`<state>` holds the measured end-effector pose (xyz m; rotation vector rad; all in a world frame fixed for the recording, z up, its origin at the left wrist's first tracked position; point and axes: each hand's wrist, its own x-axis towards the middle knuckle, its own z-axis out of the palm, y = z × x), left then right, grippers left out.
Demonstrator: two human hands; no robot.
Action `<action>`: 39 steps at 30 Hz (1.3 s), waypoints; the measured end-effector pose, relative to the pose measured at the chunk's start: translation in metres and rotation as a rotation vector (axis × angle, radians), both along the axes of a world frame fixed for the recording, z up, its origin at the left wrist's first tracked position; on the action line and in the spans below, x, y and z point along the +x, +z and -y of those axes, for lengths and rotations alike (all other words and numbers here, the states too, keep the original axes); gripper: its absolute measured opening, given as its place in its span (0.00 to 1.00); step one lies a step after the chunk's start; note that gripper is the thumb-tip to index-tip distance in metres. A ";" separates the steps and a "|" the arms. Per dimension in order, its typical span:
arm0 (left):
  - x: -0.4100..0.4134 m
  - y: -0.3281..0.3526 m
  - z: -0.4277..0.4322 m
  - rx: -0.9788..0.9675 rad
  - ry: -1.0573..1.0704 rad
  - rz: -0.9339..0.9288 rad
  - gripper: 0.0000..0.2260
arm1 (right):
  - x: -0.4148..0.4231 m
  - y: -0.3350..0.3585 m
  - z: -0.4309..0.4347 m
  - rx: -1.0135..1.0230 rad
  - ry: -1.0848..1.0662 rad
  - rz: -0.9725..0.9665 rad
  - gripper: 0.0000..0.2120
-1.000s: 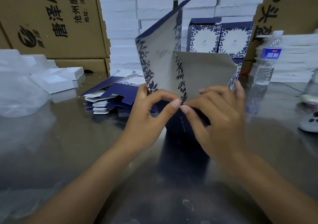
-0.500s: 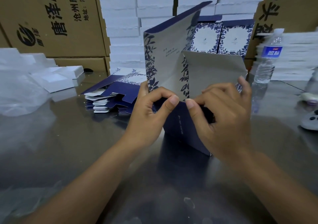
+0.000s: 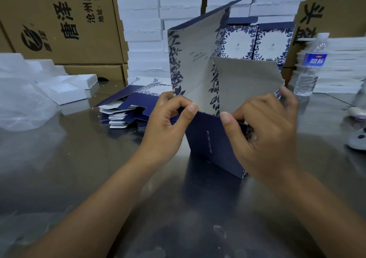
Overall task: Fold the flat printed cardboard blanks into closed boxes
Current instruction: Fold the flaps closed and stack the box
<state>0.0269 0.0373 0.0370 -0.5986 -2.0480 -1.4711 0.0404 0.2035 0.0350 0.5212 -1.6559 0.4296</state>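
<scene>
Box (image 3: 210,143): stands half-formed at the centre of the table (image 3: 79,168), flaps upright, grey inner faces showing.
Left hand (image 3: 166,123): thumb and curled fingers pinch the navy panel's top edge.
Right hand (image 3: 265,131): pinches the same edge, fingers curled over it.
Blanks (image 3: 126,111): flat stack at 10 o'clock.
Closed boxes (image 3: 257,42): two at 1 o'clock.

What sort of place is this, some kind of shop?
Most likely a packing workshop or storeroom: brown shipping cartons and stacked white foam trays line the back, and a pile of flat printed blanks lies on the metal table beside the half-folded box.
</scene>
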 end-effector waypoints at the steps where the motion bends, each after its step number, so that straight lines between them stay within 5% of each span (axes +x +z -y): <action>1: 0.000 0.000 0.000 0.001 0.006 0.003 0.07 | 0.000 0.000 -0.001 0.008 0.003 -0.003 0.16; 39: -0.005 0.001 0.009 -0.063 0.201 -0.199 0.07 | 0.004 0.005 -0.011 -0.034 0.187 0.016 0.20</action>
